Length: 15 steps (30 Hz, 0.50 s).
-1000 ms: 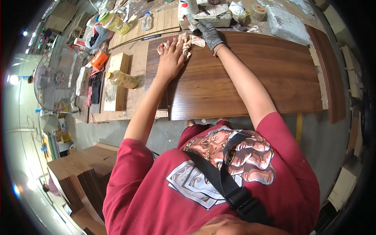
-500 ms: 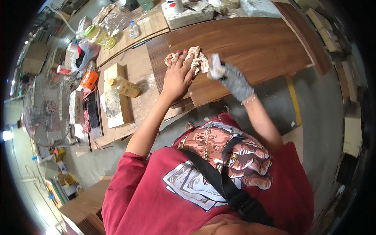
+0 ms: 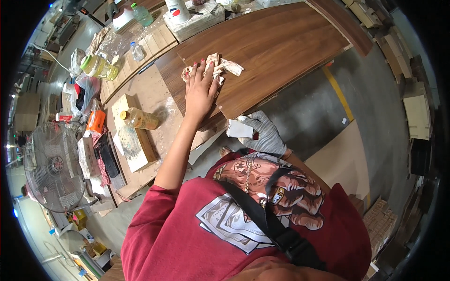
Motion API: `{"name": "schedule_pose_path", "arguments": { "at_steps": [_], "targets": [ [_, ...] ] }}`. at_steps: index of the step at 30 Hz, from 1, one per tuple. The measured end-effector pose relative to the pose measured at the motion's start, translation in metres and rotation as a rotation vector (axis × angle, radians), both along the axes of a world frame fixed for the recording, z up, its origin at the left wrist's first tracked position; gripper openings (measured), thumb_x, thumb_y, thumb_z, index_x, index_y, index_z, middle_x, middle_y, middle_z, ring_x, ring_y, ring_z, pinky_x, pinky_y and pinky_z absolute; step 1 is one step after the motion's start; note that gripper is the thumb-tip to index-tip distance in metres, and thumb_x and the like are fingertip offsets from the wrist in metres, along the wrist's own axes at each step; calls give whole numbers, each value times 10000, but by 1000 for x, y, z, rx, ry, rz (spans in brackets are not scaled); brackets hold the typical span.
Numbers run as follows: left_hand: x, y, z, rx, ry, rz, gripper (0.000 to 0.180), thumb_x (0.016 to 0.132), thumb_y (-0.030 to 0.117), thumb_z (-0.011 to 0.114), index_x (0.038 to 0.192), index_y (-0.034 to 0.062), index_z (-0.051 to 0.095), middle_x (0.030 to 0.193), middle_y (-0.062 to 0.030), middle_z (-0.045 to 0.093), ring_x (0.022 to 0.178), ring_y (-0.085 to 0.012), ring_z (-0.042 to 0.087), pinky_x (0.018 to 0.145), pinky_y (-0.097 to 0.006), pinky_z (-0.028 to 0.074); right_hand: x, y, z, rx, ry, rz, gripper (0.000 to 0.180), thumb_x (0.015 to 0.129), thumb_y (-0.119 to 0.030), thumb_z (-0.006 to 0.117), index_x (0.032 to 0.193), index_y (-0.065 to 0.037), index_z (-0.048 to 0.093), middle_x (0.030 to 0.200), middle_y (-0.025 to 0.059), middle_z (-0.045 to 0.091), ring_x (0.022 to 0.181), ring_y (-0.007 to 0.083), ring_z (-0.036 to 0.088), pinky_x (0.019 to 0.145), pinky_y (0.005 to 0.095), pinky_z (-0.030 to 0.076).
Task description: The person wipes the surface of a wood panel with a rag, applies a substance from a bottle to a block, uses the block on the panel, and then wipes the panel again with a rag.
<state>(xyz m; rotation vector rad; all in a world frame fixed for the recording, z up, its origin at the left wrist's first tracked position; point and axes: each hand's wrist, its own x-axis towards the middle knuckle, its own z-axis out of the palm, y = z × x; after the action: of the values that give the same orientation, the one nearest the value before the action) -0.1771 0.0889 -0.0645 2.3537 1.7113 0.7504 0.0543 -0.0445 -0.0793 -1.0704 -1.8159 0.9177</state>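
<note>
My left hand (image 3: 200, 96), bare with red nails, lies with fingers stretched out over a crumpled cream-and-brown cloth (image 3: 229, 67). Under the cloth is a dark brown wood-grain panel (image 3: 276, 44) on the workbench. A grey knit glove covers my right hand (image 3: 266, 133), which is closed around a flat white rectangular piece (image 3: 239, 129), like a scraper blade. It is held just off the panel's near edge, close to my body. A small dark red bit shows beside my fingers; the rest of the piece is hidden in the glove.
Left of the panel, a yellowish bottle (image 3: 143, 119) lies by a wooden block (image 3: 133, 140). Farther back are a green-lidded jar (image 3: 101, 69), a small clear bottle (image 3: 137, 51) and a white container (image 3: 178, 11). A fan (image 3: 55, 164) stands at left; stacked boards (image 3: 416, 110) are at right.
My right hand has drawn back from beside the cloth, over the panel, to its near edge with the white piece. My left hand stays on the cloth. The view has shifted.
</note>
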Motion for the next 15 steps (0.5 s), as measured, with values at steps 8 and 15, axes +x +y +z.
{"name": "schedule_pose_path", "arguments": {
  "at_steps": [8,15],
  "targets": [
    [6,5,-2,-13,2,-5,518,1027,343,549,1509,162,499,1609,-145,378,1513,-359,286,1234,-528,202,15,2,-11,-161,178,-165,574,741,-173,848,1278,-90,662,1128,119,558,1053,277,611,935,372,530],
    [6,11,-6,-20,-2,5,522,1028,353,546,1518,183,491,1605,-142,388,1509,-361,294,1233,-528,211,-1,13,-7,113,-20,-229,541,779,-3,829,1264,-89,608,1175,97,494,1070,224,605,853,323,596]
  ]
}}
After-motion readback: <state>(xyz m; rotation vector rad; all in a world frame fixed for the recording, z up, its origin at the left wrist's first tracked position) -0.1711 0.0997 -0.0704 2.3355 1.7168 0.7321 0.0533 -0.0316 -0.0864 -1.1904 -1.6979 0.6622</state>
